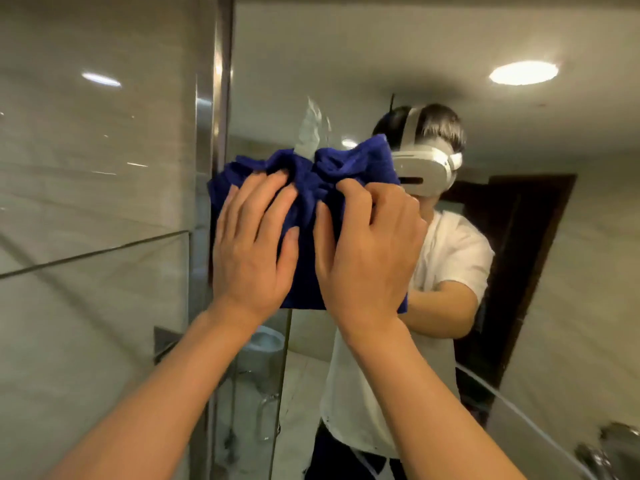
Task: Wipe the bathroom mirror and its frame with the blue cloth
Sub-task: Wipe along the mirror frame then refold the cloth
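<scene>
Two hands are spread on the blue cloth (308,188), which is pressed against the mirror (381,64) just beside its frame (221,98): left hand (252,244) flat, right hand (367,247) bunching folds. Soft, light fabric is judged best held through its gathered middle.

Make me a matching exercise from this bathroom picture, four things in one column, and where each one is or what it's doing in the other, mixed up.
Things:
1. crumpled dark blue cloth
2. left hand
3. right hand
4. vertical silver metal mirror frame

States:
A. fingers curled, bunching the cloth
B. runs up the mirror's left edge
C. pressed against the mirror glass
D. fingers straight, flat on the cloth

Pairs: 1-C, 2-D, 3-A, 4-B
</scene>
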The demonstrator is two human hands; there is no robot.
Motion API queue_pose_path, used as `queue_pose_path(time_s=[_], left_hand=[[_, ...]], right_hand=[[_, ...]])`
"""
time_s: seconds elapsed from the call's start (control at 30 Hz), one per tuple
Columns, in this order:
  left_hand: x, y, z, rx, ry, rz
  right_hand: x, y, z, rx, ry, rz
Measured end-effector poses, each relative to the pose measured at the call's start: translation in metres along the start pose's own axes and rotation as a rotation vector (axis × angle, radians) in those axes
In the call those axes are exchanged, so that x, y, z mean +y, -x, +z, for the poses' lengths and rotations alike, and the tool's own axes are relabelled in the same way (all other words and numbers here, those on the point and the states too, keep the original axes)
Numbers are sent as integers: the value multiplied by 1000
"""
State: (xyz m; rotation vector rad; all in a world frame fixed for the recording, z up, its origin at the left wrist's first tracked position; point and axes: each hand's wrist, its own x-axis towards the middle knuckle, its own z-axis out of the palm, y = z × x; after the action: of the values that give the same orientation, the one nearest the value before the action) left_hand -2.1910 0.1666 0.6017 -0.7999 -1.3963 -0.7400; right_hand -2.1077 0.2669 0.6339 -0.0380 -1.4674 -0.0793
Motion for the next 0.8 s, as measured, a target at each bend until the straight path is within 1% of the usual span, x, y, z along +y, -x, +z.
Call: queue_pose_path(time_s=[0.13, 0.3, 0.4, 0.47, 0.53, 0.7, 0.8], left_hand=[[-16, 36, -5, 6, -16, 10], [-17, 40, -5, 19, -7, 18], [-7, 43, -2, 30, -8, -29], [10, 47, 3, 43, 12, -66], [34, 48, 11, 38, 52, -60], [114, 43, 38, 10, 140, 50], [151, 40, 47, 21, 192, 11]], right_hand=[[-21, 34, 11, -6, -13, 17], [-21, 42, 10, -20, 0, 40], [-15, 43, 4, -43, -2, 16], [-3, 44, -5, -44, 17, -6], [17, 45, -21, -40, 55, -17], [88, 52, -73, -10, 190, 87], [113, 47, -90, 1, 227, 124]])
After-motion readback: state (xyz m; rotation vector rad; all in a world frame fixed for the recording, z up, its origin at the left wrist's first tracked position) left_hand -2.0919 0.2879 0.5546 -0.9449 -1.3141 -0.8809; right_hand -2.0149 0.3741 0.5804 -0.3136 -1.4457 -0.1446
